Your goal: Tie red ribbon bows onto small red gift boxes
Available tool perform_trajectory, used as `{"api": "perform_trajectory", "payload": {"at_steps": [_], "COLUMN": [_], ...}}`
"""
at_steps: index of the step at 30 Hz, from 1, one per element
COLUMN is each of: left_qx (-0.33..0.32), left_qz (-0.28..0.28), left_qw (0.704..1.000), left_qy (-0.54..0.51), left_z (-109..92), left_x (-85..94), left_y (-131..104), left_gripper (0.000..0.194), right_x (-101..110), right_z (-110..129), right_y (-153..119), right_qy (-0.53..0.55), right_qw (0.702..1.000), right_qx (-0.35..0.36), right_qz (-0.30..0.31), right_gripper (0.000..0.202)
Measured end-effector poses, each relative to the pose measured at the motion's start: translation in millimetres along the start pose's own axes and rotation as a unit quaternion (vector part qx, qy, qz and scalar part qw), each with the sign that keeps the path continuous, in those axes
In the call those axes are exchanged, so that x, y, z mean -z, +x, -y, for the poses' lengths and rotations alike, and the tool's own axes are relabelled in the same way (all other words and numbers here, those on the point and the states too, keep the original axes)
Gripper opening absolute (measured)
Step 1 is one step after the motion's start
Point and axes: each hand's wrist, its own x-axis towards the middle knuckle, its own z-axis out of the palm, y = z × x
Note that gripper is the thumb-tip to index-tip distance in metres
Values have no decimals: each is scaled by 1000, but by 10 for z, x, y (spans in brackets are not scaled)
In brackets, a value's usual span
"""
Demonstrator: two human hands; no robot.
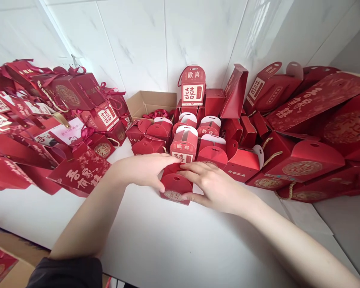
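Observation:
A small red gift box (176,185) with a round gold emblem on its front stands on the white table, between my two hands. My left hand (150,170) grips its left side, the thumb near the front corner and the fingers reaching behind. Around the right side curls my right hand (208,182), with its thumb at the front and its fingers over the top edge. The top of this box is partly hidden by the fingers. Just behind it stands another red box (184,142) with a cut-out handle and white lettering.
Rows of similar red boxes (212,154) stand behind. Red bags and ribboned boxes (75,92) pile up at left. Larger boxes with rope handles (306,160) crowd the right. An open cardboard carton (153,98) holding red ribbons sits against the tiled wall (138,44).

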Motion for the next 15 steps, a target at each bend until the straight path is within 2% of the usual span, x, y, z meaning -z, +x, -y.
{"api": "perform_trajectory", "payload": {"at_steps": [3,6,8,10,12,15], "left_qx": [45,98,131,172,213,275], "left_qz": [-99,-223,-299,-352,-372,-353], "left_qw": [993,969,945,920,903,893], "left_qy": [42,42,24,18,25,47], "left_z": [84,209,332,511,747,1157], "left_x": [1,83,200,361,546,790], "left_y": [-18,-87,-96,-15,184,639], "left_gripper": [69,56,47,41,37,38], "right_x": [20,75,120,174,254,430], "right_z": [-3,-18,-36,-50,-47,28], "right_y": [9,-16,-51,-81,-93,-121], "right_qy": [-29,-55,-56,-50,-34,39], "right_qw": [996,983,978,977,977,971], "right_qx": [-29,-10,12,20,24,48], "right_qz": [-78,-175,-202,-206,-211,-229], "right_gripper": [48,24,25,24,19,11]}}
